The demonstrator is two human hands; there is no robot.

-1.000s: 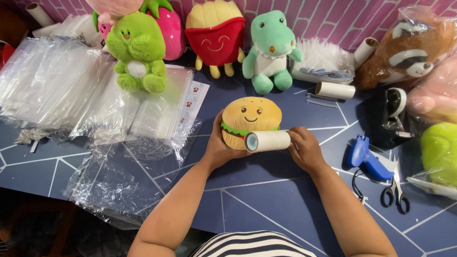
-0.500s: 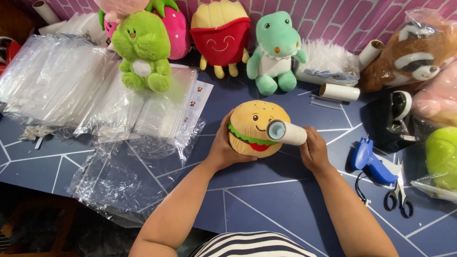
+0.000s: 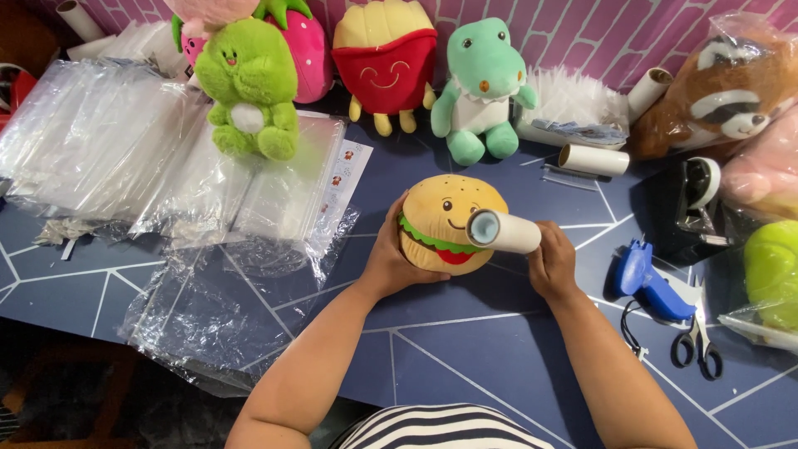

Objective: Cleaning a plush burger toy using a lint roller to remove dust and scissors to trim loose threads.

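A round hamburger plush (image 3: 439,218) with a smiling face stands on the dark blue table (image 3: 465,349). My left hand (image 3: 391,262) grips its left side and tilts its face toward the right. My right hand (image 3: 553,264) holds the handle of a white lint roller (image 3: 504,232), whose roll lies against the plush's face, end toward me.
Clear plastic bags (image 3: 125,158) lie stacked at the left. Along the back stand a green plush (image 3: 249,87), a fries plush (image 3: 385,54) and a teal dinosaur plush (image 3: 482,87). A spare roll (image 3: 592,160), tape dispenser (image 3: 694,208), blue tool (image 3: 644,278) and scissors (image 3: 697,341) lie right.
The burger plush has been turned from face-up to tilted on its side. The lint roller has swung from lying across its lower edge to pointing end-on over its face.
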